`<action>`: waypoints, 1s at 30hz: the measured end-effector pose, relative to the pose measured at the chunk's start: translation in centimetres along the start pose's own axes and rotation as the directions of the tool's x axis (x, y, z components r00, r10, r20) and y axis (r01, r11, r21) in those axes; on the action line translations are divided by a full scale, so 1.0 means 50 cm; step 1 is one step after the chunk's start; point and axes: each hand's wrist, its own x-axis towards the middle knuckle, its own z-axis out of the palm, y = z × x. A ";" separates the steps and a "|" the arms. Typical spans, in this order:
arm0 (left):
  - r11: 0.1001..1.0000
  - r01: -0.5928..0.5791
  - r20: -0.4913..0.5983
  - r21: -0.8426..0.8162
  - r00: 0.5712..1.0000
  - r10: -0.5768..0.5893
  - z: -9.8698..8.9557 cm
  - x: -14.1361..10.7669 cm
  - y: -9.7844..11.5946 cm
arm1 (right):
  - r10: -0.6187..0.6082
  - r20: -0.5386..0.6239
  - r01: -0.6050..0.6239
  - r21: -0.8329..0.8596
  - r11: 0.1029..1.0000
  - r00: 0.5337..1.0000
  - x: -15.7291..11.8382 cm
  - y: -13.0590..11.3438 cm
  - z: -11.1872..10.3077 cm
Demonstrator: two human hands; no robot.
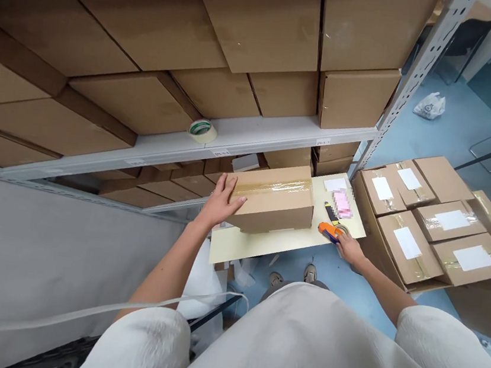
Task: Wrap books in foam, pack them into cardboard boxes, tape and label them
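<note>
Taped cardboard box (276, 206) under the spread left hand (219, 205), right hand (350, 249) gripping an orange tape dispenser (328, 230), labelled cartons (449, 221) to its right

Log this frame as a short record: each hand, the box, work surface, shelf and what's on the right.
Left hand: spread on the box's left end
Right hand: holds orange-and-blue tape dispenser
Box: closed, tape along top seam
Work surface: pale yellow, under the box
Shelf: cardboard boxes, tape roll at front edge
Right side: large carton holding smaller boxes, most white-labelled
</note>
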 end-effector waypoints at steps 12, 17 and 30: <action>1.000 0.004 -0.002 -0.010 1.000 -0.004 0.001 -0.003 0.002 | 0.067 0.021 -0.066 -0.025 0.997 0.998 -0.016 -0.008 0.047; 1.000 0.009 -0.001 -0.030 1.000 -0.009 0.001 -0.004 0.004 | 0.100 0.023 -0.100 -0.026 0.995 0.995 0.018 -0.017 0.050; 1.000 -0.005 0.003 -0.006 1.000 0.005 0.003 -0.005 0.004 | 0.127 -0.088 -0.140 -0.160 0.977 0.988 0.050 -0.054 0.041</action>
